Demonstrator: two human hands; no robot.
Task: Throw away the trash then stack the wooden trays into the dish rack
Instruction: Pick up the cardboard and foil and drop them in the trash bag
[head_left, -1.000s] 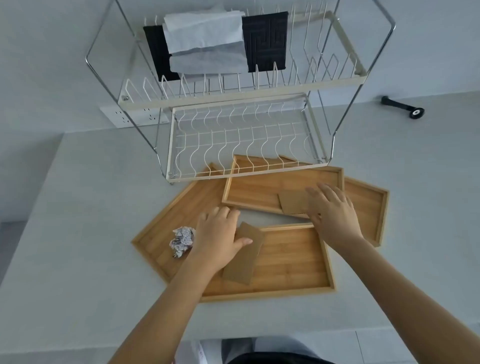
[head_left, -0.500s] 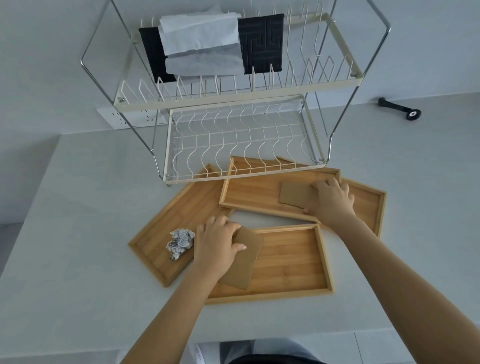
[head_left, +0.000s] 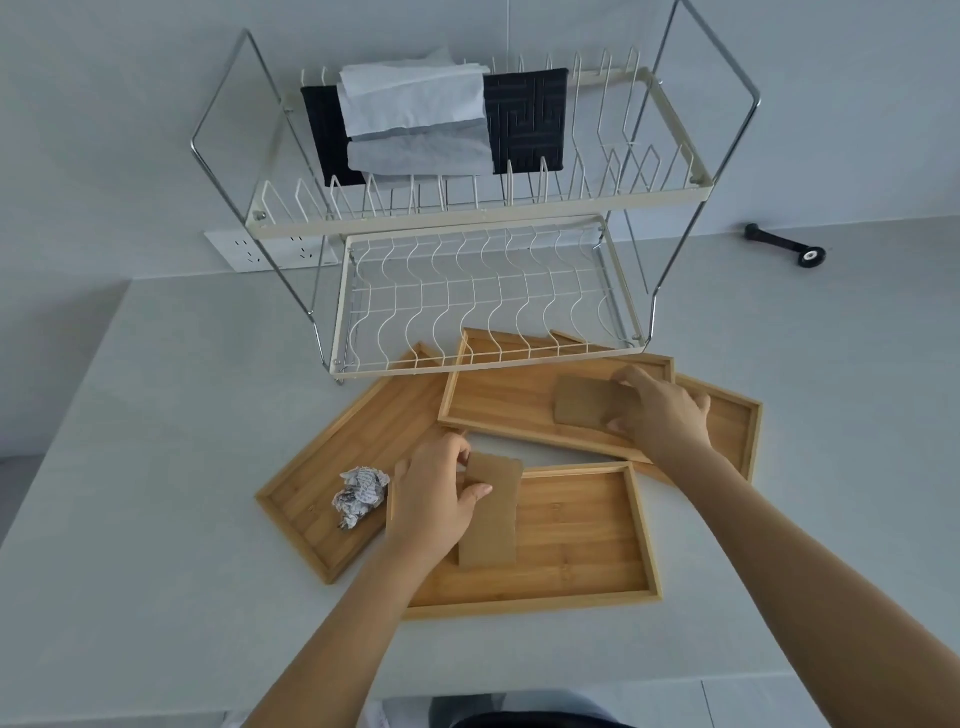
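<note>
Several wooden trays lie overlapping on the counter below a two-tier wire dish rack (head_left: 483, 299). My left hand (head_left: 434, 501) pinches a brown cardboard piece (head_left: 491, 512) and tilts it up over the near tray (head_left: 582, 540). A second brown cardboard piece (head_left: 582, 400) rests in the far tray (head_left: 498, 400), and my right hand (head_left: 662, 410) grips its right edge. A crumpled ball of printed paper (head_left: 358, 496) sits in the left tray (head_left: 332, 467). Another tray (head_left: 727, 421) pokes out at the right, partly under the far tray.
A black mat (head_left: 524, 122) and folded pale cloths (head_left: 415, 122) lie on the rack's upper tier. A wall socket strip (head_left: 260, 249) is behind the rack's left leg. A black handle-like tool (head_left: 782, 244) lies at the far right of the grey counter (head_left: 156, 441).
My left hand has closed on the near cardboard and raised its far edge. My right hand has slid onto the far cardboard and taken hold of it.
</note>
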